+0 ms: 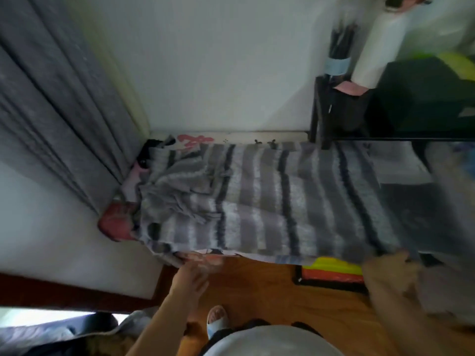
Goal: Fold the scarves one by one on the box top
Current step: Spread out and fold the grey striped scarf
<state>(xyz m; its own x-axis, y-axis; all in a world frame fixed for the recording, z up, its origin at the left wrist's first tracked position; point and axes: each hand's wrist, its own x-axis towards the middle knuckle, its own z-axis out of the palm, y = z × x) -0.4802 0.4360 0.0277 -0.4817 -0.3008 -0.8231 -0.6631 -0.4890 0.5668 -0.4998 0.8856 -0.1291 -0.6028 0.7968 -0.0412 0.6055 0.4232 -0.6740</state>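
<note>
A grey and white striped scarf point(270, 199) lies spread across the box top point(115, 222), covering nearly all of it. A crumpled grey fringed scarf point(177, 194) sits on its left part. My left hand point(195, 276) hovers with straight fingers just below the scarf's near edge, touching nothing that I can see. My right hand point(385, 273) is blurred at the scarf's near right corner; its grip cannot be made out.
Grey curtains point(51, 111) hang at the left. A black rack point(341, 109) with dark items stands at the right against the white wall. A bright yellow and orange item point(331, 268) lies on the wooden floor point(270, 299) under the scarf's edge. My slippered foot point(217, 317) is below.
</note>
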